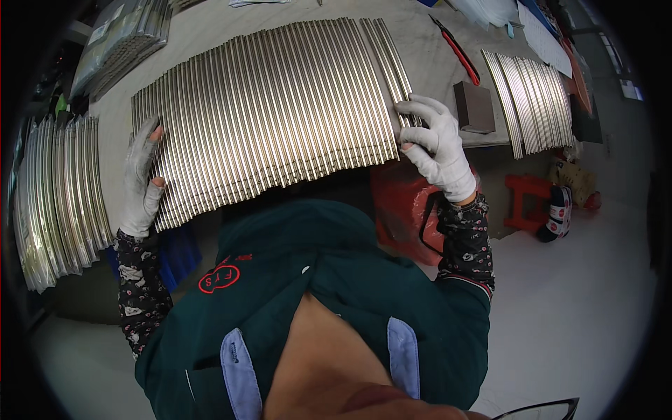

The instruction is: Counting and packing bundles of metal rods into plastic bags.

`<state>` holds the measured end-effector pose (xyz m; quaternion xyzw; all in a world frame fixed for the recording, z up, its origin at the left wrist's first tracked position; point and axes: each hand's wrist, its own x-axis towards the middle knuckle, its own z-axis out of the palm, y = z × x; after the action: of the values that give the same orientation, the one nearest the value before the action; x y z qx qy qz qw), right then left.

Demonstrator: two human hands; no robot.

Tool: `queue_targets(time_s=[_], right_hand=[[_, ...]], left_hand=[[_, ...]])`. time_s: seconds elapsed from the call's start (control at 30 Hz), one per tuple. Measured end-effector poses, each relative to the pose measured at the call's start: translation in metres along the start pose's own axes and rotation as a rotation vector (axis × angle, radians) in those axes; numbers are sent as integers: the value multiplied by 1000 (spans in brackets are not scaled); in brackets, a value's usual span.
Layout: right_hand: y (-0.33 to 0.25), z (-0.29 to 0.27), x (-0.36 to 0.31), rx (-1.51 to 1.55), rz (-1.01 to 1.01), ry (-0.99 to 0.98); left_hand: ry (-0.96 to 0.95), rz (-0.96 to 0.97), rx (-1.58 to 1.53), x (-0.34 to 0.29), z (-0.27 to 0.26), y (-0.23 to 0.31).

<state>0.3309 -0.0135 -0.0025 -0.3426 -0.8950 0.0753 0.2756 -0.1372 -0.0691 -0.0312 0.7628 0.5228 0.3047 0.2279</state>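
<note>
A grey workbench point(427, 63) carries a wide sheet of shiny metal rods point(273, 112) laid side by side, their long axes running from the near edge away from the person, fanning slightly. The gloved left hand point(140, 183) presses flat against the sheet's left edge, fingers spread; the gloved right hand point(437, 143) curls over the right-hand rods, gripping them.
</note>
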Motion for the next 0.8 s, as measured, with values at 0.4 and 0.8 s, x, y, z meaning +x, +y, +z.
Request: queue_targets(time_s=[0.4,0.8], right_hand=[[-10,6,12,5,-104,-4],[-16,9,13,86,-36,-135]], left_hand=[[-5,0,-28,1,-2,3],[42,11,-70,0,5,-2]])
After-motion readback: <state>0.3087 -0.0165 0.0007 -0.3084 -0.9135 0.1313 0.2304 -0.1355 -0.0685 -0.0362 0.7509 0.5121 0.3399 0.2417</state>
